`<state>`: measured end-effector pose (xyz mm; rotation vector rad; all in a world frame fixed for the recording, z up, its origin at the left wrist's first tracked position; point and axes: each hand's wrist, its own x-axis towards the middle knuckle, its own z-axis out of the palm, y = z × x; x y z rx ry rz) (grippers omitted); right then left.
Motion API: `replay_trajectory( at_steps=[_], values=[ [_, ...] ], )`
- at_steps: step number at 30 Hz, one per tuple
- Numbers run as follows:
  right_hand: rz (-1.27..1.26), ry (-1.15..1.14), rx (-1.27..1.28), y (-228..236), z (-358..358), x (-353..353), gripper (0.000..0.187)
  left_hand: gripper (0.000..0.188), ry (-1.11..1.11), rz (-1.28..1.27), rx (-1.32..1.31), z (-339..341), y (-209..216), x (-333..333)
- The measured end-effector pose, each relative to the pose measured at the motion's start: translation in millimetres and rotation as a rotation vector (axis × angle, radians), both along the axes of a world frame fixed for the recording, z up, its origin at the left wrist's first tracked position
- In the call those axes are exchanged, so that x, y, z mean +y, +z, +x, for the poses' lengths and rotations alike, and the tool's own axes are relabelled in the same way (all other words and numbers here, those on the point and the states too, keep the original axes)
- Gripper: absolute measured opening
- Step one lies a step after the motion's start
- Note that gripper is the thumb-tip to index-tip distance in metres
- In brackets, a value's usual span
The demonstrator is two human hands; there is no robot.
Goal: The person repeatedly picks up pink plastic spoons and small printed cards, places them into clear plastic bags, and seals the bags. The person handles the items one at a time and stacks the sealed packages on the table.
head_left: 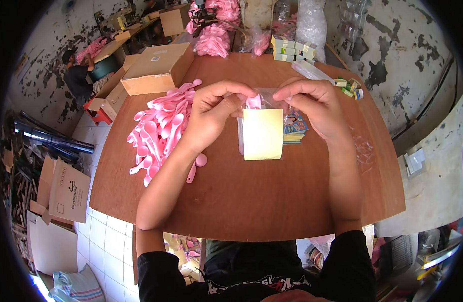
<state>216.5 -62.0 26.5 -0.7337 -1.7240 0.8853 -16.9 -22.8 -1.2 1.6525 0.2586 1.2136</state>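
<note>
Above the table, in front of me, hangs a clear plastic bag [241,143] with a pale yellow card [263,135] in it. My left hand [215,111] is closed in a pinch at the bag's upper left. Right by its fingertips a pink piece [254,102] shows at the top of the bag; its full shape is hidden. With thumb and forefinger, my right hand [314,108] pinches the bag's upper right edge. Behind the bag lies a stack of printed cards [295,128], partly covered by it. A heap of pink plastic measuring spoons [163,123] spreads beside my left forearm.
A closed cardboard box [158,68] sits at the table's far left. Small green-and-white boxes [292,49] are stacked at the back, with loose small packs [348,86] at the right edge. Pink bundles [212,40] lie behind. Another person [79,78] sits far left.
</note>
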Motion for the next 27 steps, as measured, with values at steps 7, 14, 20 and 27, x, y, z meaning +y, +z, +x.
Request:
replay_trajectory(
  at_steps=[7, 14, 20, 27],
  values=[
    [0.123, -0.027, -0.097, 5, -1, -3, 0.025, 0.017, -0.046, 0.009, -0.026, -1, -3, 4],
    [0.178, 0.093, -0.005, 4, -6, -3, 0.016, 0.009, -0.042, 0.062, -0.05, 0, -1, 3],
    [0.204, -0.033, -0.136, 7, -10, -13, 0.034, 0.032, 0.006, 0.04, 0.012, -5, 13, -12],
    [0.115, -0.11, -0.034, 12, 16, -22, 0.047, 0.031, -0.188, 0.191, 0.677, -91, 20, -111]
  ],
)
